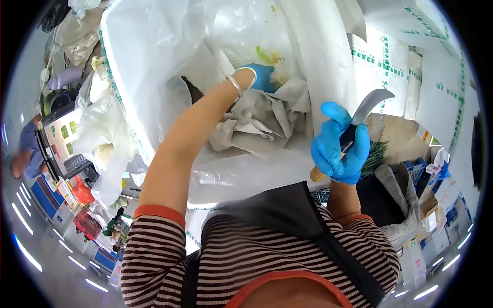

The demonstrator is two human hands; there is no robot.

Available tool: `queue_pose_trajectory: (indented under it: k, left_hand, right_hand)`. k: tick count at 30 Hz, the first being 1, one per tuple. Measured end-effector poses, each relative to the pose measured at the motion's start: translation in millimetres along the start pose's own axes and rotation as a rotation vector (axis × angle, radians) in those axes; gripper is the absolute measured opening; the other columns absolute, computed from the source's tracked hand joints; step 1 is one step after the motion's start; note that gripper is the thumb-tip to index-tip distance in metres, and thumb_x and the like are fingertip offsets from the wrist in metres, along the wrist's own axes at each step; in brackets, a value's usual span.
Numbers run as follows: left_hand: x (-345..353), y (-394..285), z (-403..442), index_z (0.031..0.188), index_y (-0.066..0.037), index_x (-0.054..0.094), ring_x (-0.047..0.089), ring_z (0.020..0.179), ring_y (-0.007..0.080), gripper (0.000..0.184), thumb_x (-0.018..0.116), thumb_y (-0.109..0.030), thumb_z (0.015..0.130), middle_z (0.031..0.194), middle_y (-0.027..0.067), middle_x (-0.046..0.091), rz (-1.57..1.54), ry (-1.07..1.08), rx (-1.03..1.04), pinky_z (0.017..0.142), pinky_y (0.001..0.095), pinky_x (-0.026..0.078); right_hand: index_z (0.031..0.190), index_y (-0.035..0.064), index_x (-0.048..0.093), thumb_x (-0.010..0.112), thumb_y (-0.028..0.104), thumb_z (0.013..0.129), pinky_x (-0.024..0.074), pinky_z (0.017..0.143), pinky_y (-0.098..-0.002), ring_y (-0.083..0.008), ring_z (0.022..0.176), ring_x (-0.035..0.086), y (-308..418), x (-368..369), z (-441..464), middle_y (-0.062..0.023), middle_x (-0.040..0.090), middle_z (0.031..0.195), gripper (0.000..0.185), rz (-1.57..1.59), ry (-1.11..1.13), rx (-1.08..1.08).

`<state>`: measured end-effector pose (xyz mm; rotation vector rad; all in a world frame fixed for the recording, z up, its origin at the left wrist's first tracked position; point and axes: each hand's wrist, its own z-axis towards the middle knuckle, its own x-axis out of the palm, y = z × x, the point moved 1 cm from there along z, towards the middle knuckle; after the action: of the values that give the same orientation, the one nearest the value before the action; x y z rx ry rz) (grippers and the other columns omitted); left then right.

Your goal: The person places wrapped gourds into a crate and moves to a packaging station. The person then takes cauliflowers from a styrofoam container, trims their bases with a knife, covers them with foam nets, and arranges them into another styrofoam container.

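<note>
White box (144,56) w/ crumpled paper (257,121) — curved, steel-bladed knife (367,106) clasped in R fingers (356,154); L hand (263,78) by pale veg (280,74), grip unclear.

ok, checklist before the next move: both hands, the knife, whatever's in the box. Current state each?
1. Right hand in blue glove closed around dark-handled, curved steel knife: ok.
2. Knife tip directed away from blue-gloved left hand: ok, it points up and right in view, outside the white, plastic-lined box.
3. Left hand's hold on pale, rough-textured vegetable: cannot tell, fingers mostly hidden.
4. Crumpled grey-white paper clear of the working spot: not ok, it lies right by the left hand.
5. Silver-coloured bangle off left wrist: not ok, worn.
</note>
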<state>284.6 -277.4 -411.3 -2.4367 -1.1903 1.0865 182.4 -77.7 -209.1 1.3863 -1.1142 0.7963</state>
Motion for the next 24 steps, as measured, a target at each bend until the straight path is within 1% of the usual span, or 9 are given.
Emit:
queue_pose_trajectory:
  k: [7, 8, 11, 12, 15, 16, 18, 21, 24]
  left_hand:
    - [28, 22, 53, 0.125, -0.004, 0.060, 0.063, 0.107, 0.0345, 0.060, 0.065, -0.045, 0.081, 0.120, 0.0199, 0.065, -0.141, 0.163, 0.049, 0.091, 0.0390, 0.050]
    - [36, 28, 49, 0.130, -0.004, 0.056, 0.062, 0.110, 0.0337, 0.064, 0.066, -0.043, 0.081, 0.122, 0.0189, 0.064, -0.136, -0.014, 0.162, 0.096, 0.0373, 0.048]
    - [42, 31, 16, 0.133, -0.003, 0.053, 0.060, 0.114, 0.0330, 0.066, 0.068, -0.041, 0.081, 0.125, 0.0193, 0.062, -0.295, -0.130, 0.165, 0.099, 0.0366, 0.046]
    - [30, 24, -4, 0.124, 0.002, 0.058, 0.062, 0.108, 0.0282, 0.050, 0.066, -0.026, 0.084, 0.119, 0.0178, 0.064, -0.277, -0.155, 0.237, 0.093, 0.0355, 0.049]
    - [-22, -8, -69, 0.122, 0.001, 0.059, 0.065, 0.101, 0.0252, 0.049, 0.071, -0.022, 0.080, 0.114, 0.0140, 0.066, -0.379, -0.199, 0.231, 0.089, 0.0338, 0.050]
    - [-25, -3, -87, 0.125, 0.000, 0.058, 0.063, 0.104, 0.0285, 0.058, 0.073, -0.028, 0.076, 0.118, 0.0164, 0.063, -0.451, -0.276, 0.100, 0.091, 0.0355, 0.049]
    - [-46, -18, -134, 0.117, -0.002, 0.062, 0.061, 0.095, 0.0293, 0.047, 0.073, -0.019, 0.074, 0.109, 0.0130, 0.060, -0.556, -0.367, -0.022, 0.085, 0.0348, 0.049]
    - [-63, -29, -203, 0.103, -0.002, 0.063, 0.059, 0.087, 0.0257, 0.028, 0.065, 0.000, 0.075, 0.102, 0.0105, 0.057, -0.658, -0.714, 0.055, 0.078, 0.0305, 0.049]
    - [-59, -62, -267, 0.091, -0.002, 0.061, 0.058, 0.085, 0.0243, 0.027, 0.060, 0.013, 0.069, 0.099, 0.0105, 0.056, -0.309, -0.968, 0.311, 0.074, 0.0286, 0.048]
  right_hand:
    - [0.143, -0.0100, 0.031, 0.036, 0.041, 0.103, 0.0378, 0.033, -0.0225, -0.0056, 0.035, 0.039, 4, 7, 5, -0.0034, 0.050, 0.062, 0.065, -0.118, 0.066, -0.013]
    - [0.143, -0.0098, 0.031, 0.036, 0.040, 0.103, 0.0379, 0.033, -0.0225, -0.0056, 0.036, 0.039, 6, 7, 6, -0.0034, 0.050, 0.063, 0.064, -0.122, 0.015, -0.017]
    - [0.143, -0.0099, 0.033, 0.035, 0.039, 0.104, 0.0389, 0.036, -0.0233, -0.0059, 0.037, 0.039, 7, 12, 1, -0.0042, 0.052, 0.065, 0.063, -0.072, -0.119, -0.041]
    - [0.142, -0.0106, 0.034, 0.035, 0.039, 0.104, 0.0397, 0.038, -0.0241, -0.0064, 0.037, 0.038, 8, 12, 2, -0.0053, 0.053, 0.065, 0.062, -0.029, -0.127, -0.042]
    - [0.141, -0.0101, 0.036, 0.034, 0.035, 0.104, 0.0402, 0.041, -0.0244, -0.0068, 0.038, 0.036, 14, 17, 8, -0.0058, 0.056, 0.068, 0.059, 0.002, -0.121, -0.034]
    - [0.141, -0.0100, 0.037, 0.034, 0.034, 0.104, 0.0401, 0.041, -0.0242, -0.0068, 0.038, 0.036, 15, 17, 9, -0.0057, 0.056, 0.068, 0.058, -0.003, -0.146, -0.030]
    - [0.139, -0.0064, 0.043, 0.037, 0.033, 0.104, 0.0412, 0.045, -0.0229, -0.0060, 0.042, 0.038, 15, 16, 10, -0.0049, 0.060, 0.073, 0.053, -0.041, -0.135, -0.020]
    - [0.137, -0.0027, 0.048, 0.040, 0.033, 0.102, 0.0350, 0.045, -0.0211, -0.0033, 0.043, 0.037, 14, 23, 16, -0.0008, 0.059, 0.078, 0.051, -0.466, -0.363, 0.001]
    - [0.131, 0.0028, 0.058, 0.043, 0.035, 0.100, 0.0441, 0.055, -0.0229, -0.0041, 0.050, 0.042, 8, 26, 25, -0.0037, 0.067, 0.103, 0.046, -0.845, -0.496, 0.012]
